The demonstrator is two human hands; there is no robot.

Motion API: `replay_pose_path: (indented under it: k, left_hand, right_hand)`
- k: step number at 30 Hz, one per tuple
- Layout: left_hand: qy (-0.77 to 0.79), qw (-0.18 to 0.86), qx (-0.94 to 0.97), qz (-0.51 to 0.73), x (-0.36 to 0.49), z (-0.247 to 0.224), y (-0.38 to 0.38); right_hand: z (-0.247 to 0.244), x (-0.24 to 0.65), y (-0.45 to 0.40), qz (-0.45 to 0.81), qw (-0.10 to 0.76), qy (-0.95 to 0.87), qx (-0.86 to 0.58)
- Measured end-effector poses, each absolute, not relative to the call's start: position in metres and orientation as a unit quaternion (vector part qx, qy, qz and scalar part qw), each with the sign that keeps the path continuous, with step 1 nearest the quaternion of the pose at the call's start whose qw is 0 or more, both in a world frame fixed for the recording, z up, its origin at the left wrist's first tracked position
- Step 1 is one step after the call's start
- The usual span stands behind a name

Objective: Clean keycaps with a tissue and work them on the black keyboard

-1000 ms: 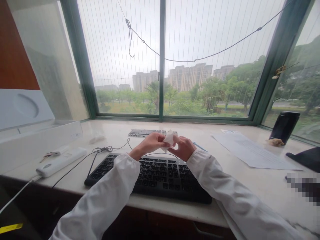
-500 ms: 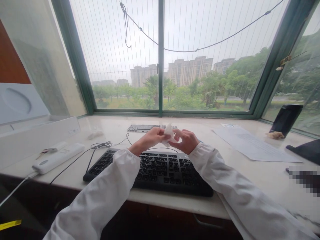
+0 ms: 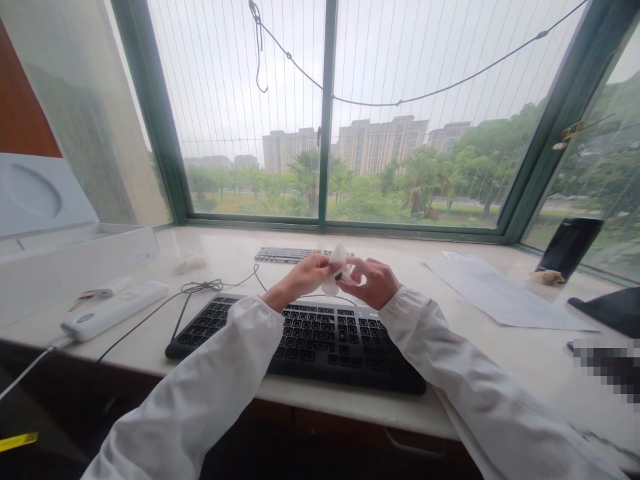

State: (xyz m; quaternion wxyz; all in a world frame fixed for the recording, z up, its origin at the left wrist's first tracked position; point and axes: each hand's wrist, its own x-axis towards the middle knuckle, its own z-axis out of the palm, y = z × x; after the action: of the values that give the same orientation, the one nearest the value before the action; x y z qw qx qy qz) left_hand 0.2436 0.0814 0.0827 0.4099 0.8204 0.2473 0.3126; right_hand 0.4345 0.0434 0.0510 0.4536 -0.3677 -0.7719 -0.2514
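Observation:
Both my hands are raised together over the back edge of a black keyboard (image 3: 320, 337), whose keys show as small squares with pale outlines. My left hand (image 3: 307, 272) is closed, its thumb and fingers pinching a crumpled white tissue (image 3: 339, 255). From the other side my right hand (image 3: 373, 283) is closed on the same tissue, thumb and index finger curled against it. A small dark piece (image 3: 339, 275) shows in the folds between the fingertips, too small to name for certain. Behind the hands lie rows of dark keys (image 3: 285, 255), partly hidden by the fingers.
A white power strip (image 3: 115, 310) and keys (image 3: 93, 293) lie at left, before a white box (image 3: 125, 248). A cable (image 3: 203, 287) is bundled behind the keyboard. At right are a paper sheet (image 3: 505, 293), a leaning black phone-like slab (image 3: 570, 247) and a dark cloth-like item (image 3: 613, 310).
The tissue has shifted and been refolded between my fingers, and the small dark piece now shows. My hands stay in nearly the same place. The view has tilted slightly.

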Motion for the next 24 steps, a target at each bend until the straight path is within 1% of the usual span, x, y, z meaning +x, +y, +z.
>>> replay_pose_path:
  k: [2, 4, 10, 14, 17, 21, 24]
  left_hand:
    - [0.208, 0.453, 0.817, 0.291, 0.242, 0.084, 0.080]
    - [0.189, 0.473, 0.813, 0.282, 0.241, 0.086, 0.077]
    - [0.255, 0.374, 0.828, 0.331, 0.244, 0.083, 0.073]
    - [0.282, 0.355, 0.824, 0.338, 0.247, 0.079, 0.079]
    - [0.279, 0.382, 0.818, 0.328, 0.246, 0.078, 0.083]
    - [0.207, 0.454, 0.821, 0.276, 0.241, 0.081, 0.083]
    - [0.206, 0.460, 0.821, 0.268, 0.238, 0.083, 0.078]
  right_hand:
    - [0.052, 0.436, 0.043, -0.254, 0.452, -0.773, -0.365]
    - [0.054, 0.436, 0.042, -0.260, 0.449, -0.777, -0.358]
    - [0.056, 0.431, 0.038, -0.248, 0.427, -0.775, -0.394]
    - [0.054, 0.431, 0.041, -0.245, 0.433, -0.772, -0.396]
    - [0.052, 0.434, 0.043, -0.253, 0.439, -0.771, -0.387]
    - [0.052, 0.437, 0.044, -0.255, 0.435, -0.773, -0.384]
    - [0.053, 0.436, 0.042, -0.256, 0.427, -0.779, -0.381]
